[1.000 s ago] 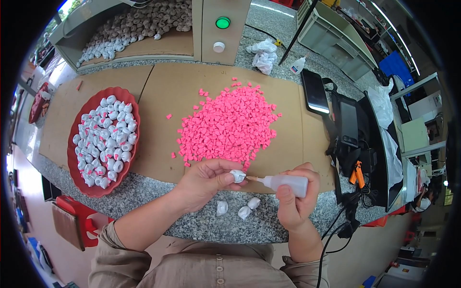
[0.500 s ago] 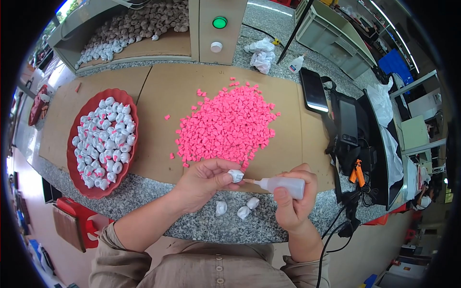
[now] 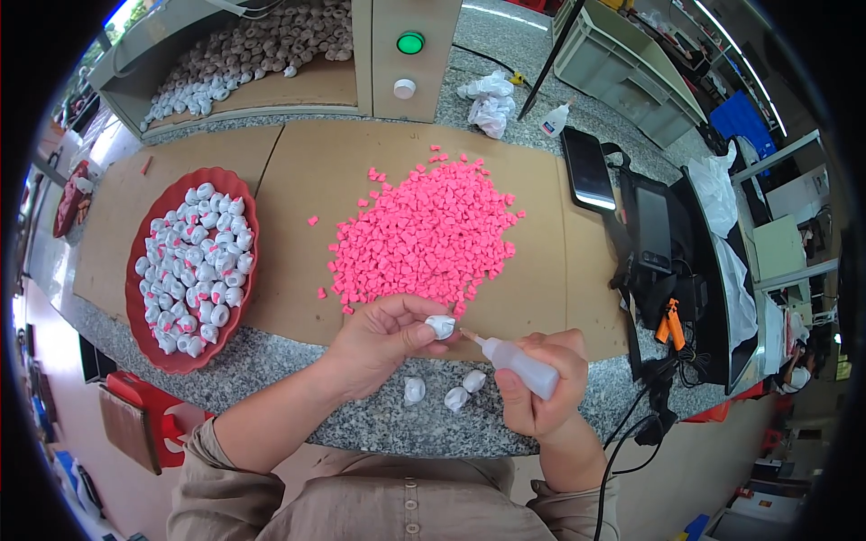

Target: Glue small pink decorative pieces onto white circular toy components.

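Observation:
Between the thumb and fingers of my left hand is a small white rounded piece. My right hand is closed around a translucent squeeze bottle with a thin nozzle. The nozzle tip points at the white piece from the right, with a small gap between them. Just beyond my left hand lies a heap of small pink pieces on the cardboard. Several similar loose white pieces rest on the stone counter between my wrists.
A red scalloped tray holds many white pieces, some with pink bits, at left. Behind stands an open-fronted box with a green button. A phone, small white bottle, black bag and grey crate lie rightward.
My right hand has tilted the bottle, its body swinging down toward me and its nozzle drawing slightly off the white piece. My left hand has barely moved.

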Available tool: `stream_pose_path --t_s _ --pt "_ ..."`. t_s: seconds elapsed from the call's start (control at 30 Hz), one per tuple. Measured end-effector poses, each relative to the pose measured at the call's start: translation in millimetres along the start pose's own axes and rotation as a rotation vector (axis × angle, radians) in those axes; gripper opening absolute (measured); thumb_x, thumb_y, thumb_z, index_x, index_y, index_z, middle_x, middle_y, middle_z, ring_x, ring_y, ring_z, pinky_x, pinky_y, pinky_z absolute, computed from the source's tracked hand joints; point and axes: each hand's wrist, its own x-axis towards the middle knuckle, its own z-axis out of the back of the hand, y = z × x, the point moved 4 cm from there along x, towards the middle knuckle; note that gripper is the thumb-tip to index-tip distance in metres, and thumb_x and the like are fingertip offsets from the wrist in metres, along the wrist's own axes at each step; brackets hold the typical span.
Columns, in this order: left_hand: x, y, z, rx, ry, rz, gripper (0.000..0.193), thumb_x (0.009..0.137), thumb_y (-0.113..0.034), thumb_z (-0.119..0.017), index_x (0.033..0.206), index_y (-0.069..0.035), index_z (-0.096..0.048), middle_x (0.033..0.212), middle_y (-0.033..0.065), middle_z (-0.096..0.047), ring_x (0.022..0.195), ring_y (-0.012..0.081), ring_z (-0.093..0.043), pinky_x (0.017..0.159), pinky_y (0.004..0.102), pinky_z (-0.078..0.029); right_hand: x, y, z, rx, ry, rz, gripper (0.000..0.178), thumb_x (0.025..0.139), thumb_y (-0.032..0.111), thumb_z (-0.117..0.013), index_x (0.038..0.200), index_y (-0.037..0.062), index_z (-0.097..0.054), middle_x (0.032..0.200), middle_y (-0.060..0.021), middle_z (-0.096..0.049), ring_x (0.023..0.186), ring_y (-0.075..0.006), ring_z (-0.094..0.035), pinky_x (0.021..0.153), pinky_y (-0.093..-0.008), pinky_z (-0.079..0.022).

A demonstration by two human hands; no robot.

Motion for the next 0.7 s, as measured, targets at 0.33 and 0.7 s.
stream_pose_path --t_s 0.33,0.7 --pt "-0.7 -2.9 -3.1 0.021 0.002 0.016 0.020 0.082 -0.009 -0.052 0.101 -0.004 -0.054 0.095 0.0057 -0.058 0.088 0.0138 -0.056 0.076 0.0257 -0.048 4.2 -1.0 5.8 -0.046 -0.016 -0.056 0.034 0.070 0.009 -0.065 0.095 -0.0003 -0.044 0.077 -0.0121 -0.053 0.063 -0.0198 -0.047 0.053 -0.0278 -0.040" --pt "-0.9 0.1 -0.5 0.034 -0.004 0.018 0.021 0.082 -0.007 -0.051 0.102 -0.004 -0.054 0.095 0.0058 -0.058 0.088 0.0148 -0.056 0.077 0.0262 -0.047 4.0 -3.9 1.9 0.038 -0.037 -0.059 0.032 0.071 0.006 -0.063 0.095 -0.0018 -0.044 0.078 -0.0116 -0.051 0.062 -0.0188 -0.044 0.052 -0.0264 -0.038"
